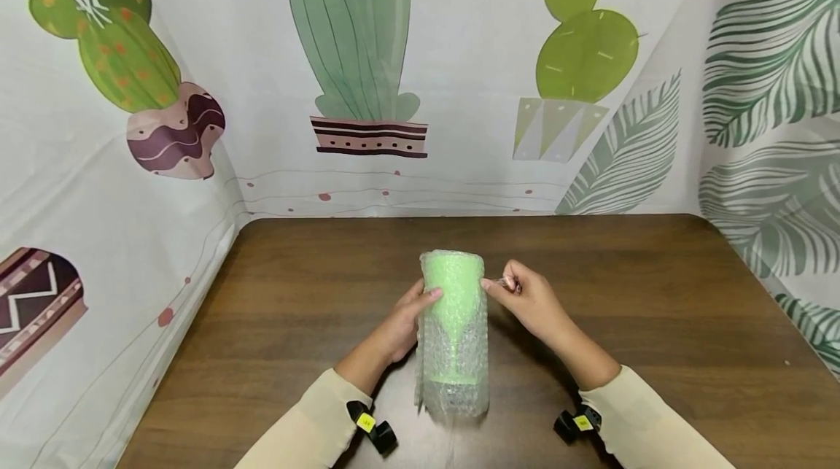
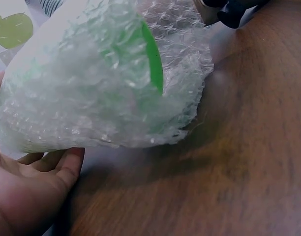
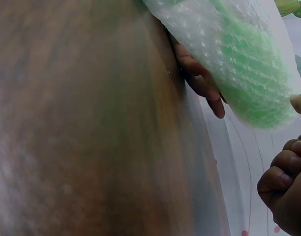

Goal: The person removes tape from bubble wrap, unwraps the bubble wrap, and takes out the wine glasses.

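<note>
A green goblet (image 1: 456,290) lies wrapped in clear bubble wrap (image 1: 456,400), its bowl away from me and its stem and foot towards me. My left hand (image 1: 403,319) grips the bundle from the left side, thumb on top and fingers beneath it. The foot's green edge shows through the wrap in the left wrist view. My right hand (image 1: 528,297) is at the bundle's upper right, its thumb touching the wrap. Its fingers are curled and pinch a small shiny clear strip (image 1: 505,282), mostly hidden by the hand.
The bundle is held above a brown wooden table (image 1: 295,294). A white cloth backdrop (image 1: 472,90) printed with cacti and leaves stands behind and along the sides. Black wrist devices (image 1: 374,429) hang by both sleeves.
</note>
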Demonstrator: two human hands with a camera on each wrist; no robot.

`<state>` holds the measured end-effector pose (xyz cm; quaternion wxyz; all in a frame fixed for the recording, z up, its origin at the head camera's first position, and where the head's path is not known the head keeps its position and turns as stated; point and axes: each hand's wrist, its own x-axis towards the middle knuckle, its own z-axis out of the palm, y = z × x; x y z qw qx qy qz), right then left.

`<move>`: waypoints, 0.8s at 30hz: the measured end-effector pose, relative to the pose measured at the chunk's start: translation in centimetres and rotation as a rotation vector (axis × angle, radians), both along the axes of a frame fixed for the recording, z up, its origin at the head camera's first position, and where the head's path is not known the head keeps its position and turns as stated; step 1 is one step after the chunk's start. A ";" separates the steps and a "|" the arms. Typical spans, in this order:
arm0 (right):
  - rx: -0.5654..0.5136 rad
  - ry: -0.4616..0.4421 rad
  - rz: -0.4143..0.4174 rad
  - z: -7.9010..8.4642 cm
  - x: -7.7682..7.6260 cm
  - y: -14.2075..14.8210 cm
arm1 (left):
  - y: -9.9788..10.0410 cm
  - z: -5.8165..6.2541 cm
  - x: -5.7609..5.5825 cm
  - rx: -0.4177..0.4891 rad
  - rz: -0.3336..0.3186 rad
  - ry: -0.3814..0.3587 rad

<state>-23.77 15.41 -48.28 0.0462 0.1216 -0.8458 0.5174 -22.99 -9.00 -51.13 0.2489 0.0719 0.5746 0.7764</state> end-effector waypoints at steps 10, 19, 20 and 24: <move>0.022 -0.004 -0.011 -0.2 -0.1 0.3 | 0.0 -0.2 0.0 -0.020 0.018 -0.024; 0.071 0.019 -0.024 -0.4 0.0 0.3 | 0.0 -0.4 0.0 -0.015 0.004 -0.020; 0.074 0.027 -0.027 -0.4 -0.1 0.3 | 0.0 -0.4 0.0 -0.014 0.002 -0.018; 0.091 0.056 -0.042 -0.3 -0.1 0.2 | 0.0 -0.2 -0.1 -0.015 0.000 -0.016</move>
